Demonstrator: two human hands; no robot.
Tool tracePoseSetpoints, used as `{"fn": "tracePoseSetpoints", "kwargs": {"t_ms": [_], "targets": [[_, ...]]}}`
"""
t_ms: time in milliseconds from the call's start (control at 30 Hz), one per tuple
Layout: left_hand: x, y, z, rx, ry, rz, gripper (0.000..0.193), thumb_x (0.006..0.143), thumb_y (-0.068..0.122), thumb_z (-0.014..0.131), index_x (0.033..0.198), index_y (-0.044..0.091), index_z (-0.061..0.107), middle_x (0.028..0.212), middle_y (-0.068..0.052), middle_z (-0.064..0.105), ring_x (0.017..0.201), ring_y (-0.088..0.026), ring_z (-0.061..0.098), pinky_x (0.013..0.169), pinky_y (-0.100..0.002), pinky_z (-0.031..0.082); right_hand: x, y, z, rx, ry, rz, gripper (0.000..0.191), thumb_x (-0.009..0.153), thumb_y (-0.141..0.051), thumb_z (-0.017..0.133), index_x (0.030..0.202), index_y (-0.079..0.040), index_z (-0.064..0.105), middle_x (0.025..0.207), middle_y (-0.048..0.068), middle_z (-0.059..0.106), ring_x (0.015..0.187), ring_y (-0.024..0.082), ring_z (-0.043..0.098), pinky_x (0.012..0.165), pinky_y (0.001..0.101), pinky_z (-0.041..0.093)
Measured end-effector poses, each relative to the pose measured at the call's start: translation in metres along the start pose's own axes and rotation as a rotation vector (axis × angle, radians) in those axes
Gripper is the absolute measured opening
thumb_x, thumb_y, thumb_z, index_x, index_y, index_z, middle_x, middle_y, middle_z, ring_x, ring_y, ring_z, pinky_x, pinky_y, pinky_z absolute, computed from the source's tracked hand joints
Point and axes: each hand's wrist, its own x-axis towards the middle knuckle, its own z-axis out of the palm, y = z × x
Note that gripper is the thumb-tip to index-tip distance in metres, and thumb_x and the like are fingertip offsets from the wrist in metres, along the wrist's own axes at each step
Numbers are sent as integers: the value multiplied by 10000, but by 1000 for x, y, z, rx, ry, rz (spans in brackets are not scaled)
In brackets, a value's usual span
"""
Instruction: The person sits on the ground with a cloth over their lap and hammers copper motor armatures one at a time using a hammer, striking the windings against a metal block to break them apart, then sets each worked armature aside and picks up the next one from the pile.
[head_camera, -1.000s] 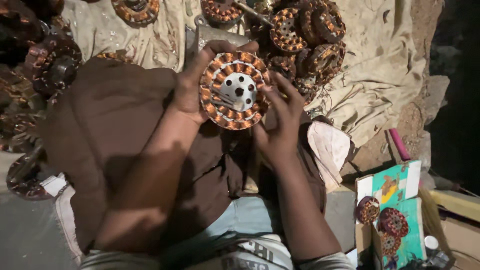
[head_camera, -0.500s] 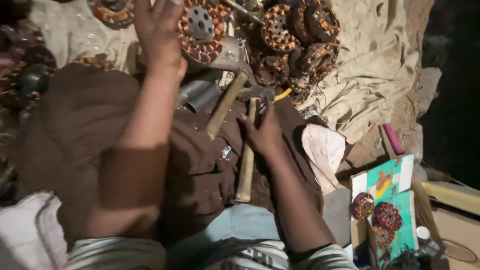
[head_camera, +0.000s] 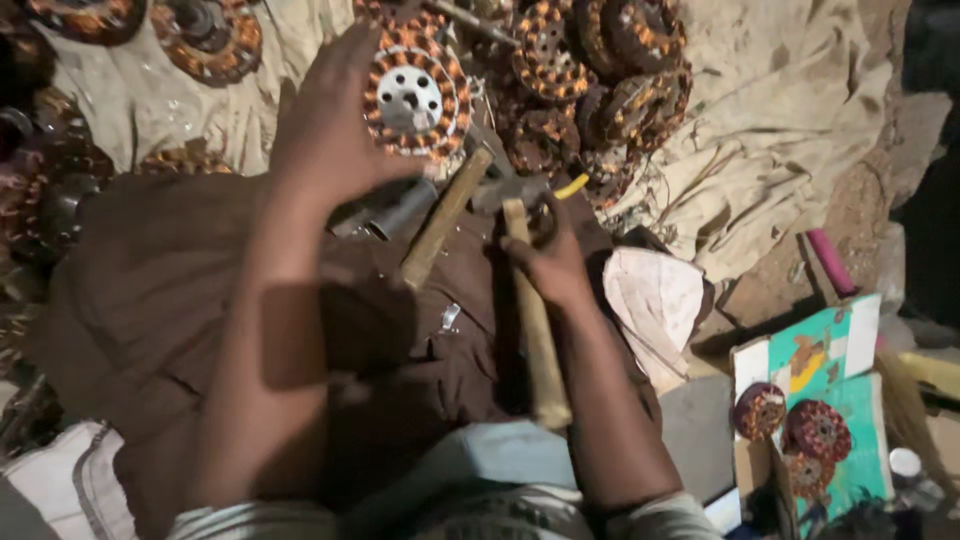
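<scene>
1. The left hand (head_camera: 335, 125) now holds the wound stator (head_camera: 415, 97) alone, out over the pale cloth (head_camera: 790, 130) toward its far edge. A second ago both hands cradled that copper-wound ring close to the lap; its grip is fingers and thumb pinching the left rim of the ring, palm turned away from the camera.

2. The stator itself has gone up and away from the body, its pale hub with round holes facing the camera, just beside the heap of other stators (head_camera: 590, 80).

3. A first wooden-handled hammer (head_camera: 445, 215) lies slanted on the dark brown cloth (head_camera: 150, 290) over the lap, uncovered now that the ring is lifted; a metal sleeve (head_camera: 395, 210) lies touching its left side.

4. The right hand (head_camera: 550, 260) has let go of the ring and come down onto a second wooden handle (head_camera: 535, 310), fingers curled about its upper part, the free end pointing back at the body. In my judgement the work has turned from inspecting to striking.

5. Crowding the reach: the heap close behind, a white rag (head_camera: 655, 300) at the right, and a pink stick (head_camera: 830, 262) with three small stators on a green card (head_camera: 830, 350) near the right edge.
</scene>
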Motion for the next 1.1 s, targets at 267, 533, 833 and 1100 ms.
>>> {"fn": "tracePoseSetpoints", "kwargs": {"t_ms": [267,533,833,1100], "targets": [[-2,8,-6,-50,-234,-361,1378,510,475,1021,1607,119,267,1631,-116,381,1485,-315,396,1199,-568,319,-38,-124,-24,793,-261,49,932,859,-71,658,1680,-51,220,1069,190,646,712,196,610,555,290,531],[-5,5,6,-79,-125,-233,1387,489,379,1026,1613,147,248,1647,-104,336,1501,-321,321,1133,-670,296,-24,-207,20,506,-179,-32,696,1109,-253,485,1705,-201,129,936,114,551,612,167,521,511,309,466],[-6,2,13,-82,-82,-265,1333,455,341,1038,1550,174,297,1580,-91,382,1485,-338,304,1111,-715,263,21,-215,55,285,-240,96,671,1093,-360,471,1689,-144,250,748,40,553,536,137,499,460,292,440],[-5,0,19,-50,-80,-251,1332,464,380,1046,1556,184,309,1590,-61,403,1493,-320,313,1129,-734,234,14,-201,53,149,-214,189,667,1043,-402,471,1648,-198,278,708,17,551,499,124,512,435,283,447]]}}
